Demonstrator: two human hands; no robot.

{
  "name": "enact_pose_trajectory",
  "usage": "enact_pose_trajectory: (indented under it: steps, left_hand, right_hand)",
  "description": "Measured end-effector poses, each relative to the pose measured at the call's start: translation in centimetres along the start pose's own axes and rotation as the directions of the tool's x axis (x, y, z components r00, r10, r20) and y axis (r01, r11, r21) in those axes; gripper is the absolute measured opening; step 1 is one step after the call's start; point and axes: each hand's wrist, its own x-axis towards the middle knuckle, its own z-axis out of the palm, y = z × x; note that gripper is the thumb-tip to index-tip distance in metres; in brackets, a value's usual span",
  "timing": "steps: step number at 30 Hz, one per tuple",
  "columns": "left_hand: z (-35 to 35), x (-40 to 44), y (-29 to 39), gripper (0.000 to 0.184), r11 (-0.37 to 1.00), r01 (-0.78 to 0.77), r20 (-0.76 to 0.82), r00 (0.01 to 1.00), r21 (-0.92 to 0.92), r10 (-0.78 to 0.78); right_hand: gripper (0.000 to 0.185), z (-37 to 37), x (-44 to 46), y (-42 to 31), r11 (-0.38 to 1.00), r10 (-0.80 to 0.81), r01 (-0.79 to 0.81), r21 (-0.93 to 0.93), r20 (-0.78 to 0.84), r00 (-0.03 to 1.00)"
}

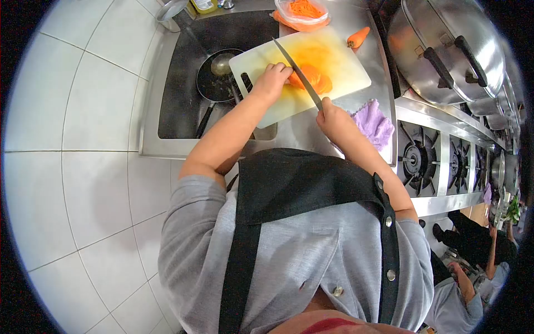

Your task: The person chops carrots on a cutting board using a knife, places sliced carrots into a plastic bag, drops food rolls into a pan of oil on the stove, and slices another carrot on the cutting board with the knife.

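Observation:
My right hand is wrapped round the handle of a kitchen knife, its long blade pointing away across the cutting board. Orange carrot pieces lie under and beside the blade. The fingers of my left hand are curled against the carrot at the left side of the blade; the fingertips are partly hidden. Orange stains spread over the white board. Beyond its right corner rests a carrot end. A crumpled purple cloth lies on the steel counter by my right forearm.
A plastic bag of shredded carrot stands behind the board. To the left, a sink holds a frying pan with a ladle in it. Large steel pots and gas burners line the right. Other people work at lower right.

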Motion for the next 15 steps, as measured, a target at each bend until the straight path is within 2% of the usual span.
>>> enact_pose_trajectory:
  steps: [10, 15]
  left_hand:
    - [0.4, -0.1, -0.1, 0.026, 1.000, 0.013, -0.004, 1.000, -0.007, -0.013]
    - [0.3, -0.2, -0.1, 0.026, 1.000, 0.001, -0.018, 1.000, -0.017, -0.002]
  right_hand:
    - [0.019, 1.0, 1.4, 0.8, 0.998, 0.030, -0.033, 0.045, 0.076, 0.997]
    - [0.020, 1.0, 3.2, -0.2, 0.999, -0.004, 0.002, 0.038, 0.044, 0.999]
